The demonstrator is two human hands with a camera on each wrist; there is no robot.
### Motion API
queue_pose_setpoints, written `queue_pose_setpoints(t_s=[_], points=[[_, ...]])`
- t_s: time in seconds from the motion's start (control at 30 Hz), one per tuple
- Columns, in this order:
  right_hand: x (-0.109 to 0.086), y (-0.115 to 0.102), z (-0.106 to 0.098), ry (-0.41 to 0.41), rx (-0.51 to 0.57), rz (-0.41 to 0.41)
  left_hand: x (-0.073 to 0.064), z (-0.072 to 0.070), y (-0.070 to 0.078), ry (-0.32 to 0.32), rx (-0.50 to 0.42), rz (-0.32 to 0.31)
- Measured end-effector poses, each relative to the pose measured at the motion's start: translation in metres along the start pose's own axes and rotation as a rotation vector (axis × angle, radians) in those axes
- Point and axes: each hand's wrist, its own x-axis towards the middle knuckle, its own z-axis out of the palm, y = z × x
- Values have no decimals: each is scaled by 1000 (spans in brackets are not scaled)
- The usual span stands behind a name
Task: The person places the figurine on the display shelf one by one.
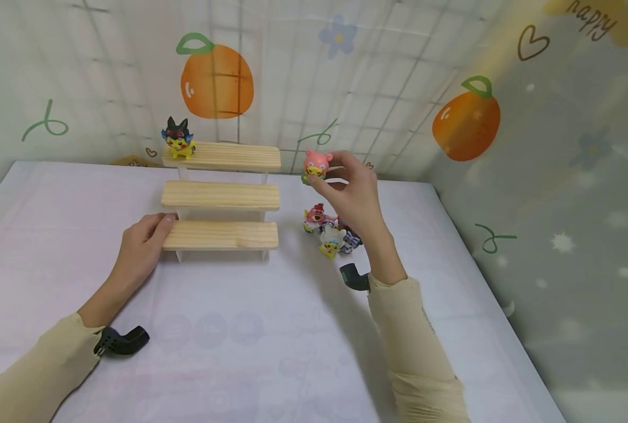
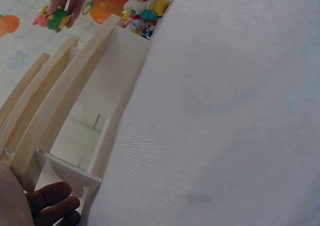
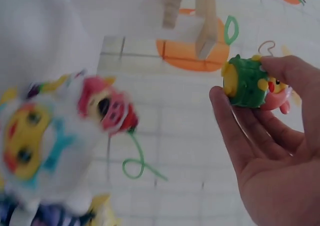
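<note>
A three-tier wooden display shelf (image 1: 221, 236) with white supports stands on the table. My left hand (image 1: 139, 244) grips the left end of its lowest tier; in the left wrist view its fingers (image 2: 52, 193) curl below the board. To the right of the top tier, my right hand (image 1: 357, 191) holds up a small figurine (image 1: 315, 164) with a pink hood, yellow face and green body. Thumb and fingers pinch it in the right wrist view. A yellow figurine (image 1: 178, 141) with a black-eared hood stands on the top tier's left end.
Several figurines cluster on the table right of the shelf, below my right forearm, among them a white-hooded one (image 1: 332, 241) and a pink one (image 1: 318, 216). A patterned curtain (image 1: 292, 70) hangs behind the white-covered table (image 1: 229, 364), with grid bars showing through.
</note>
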Motion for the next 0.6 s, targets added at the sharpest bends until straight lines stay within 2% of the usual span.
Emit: queue_pose_setpoints(t_s=[0.3,0.6], points=[[24,-24,31,10,109,-41,1,-1,-1,3,9,6],[40,-32,64,-27,65,-84,0,0,0,-1,10,2]])
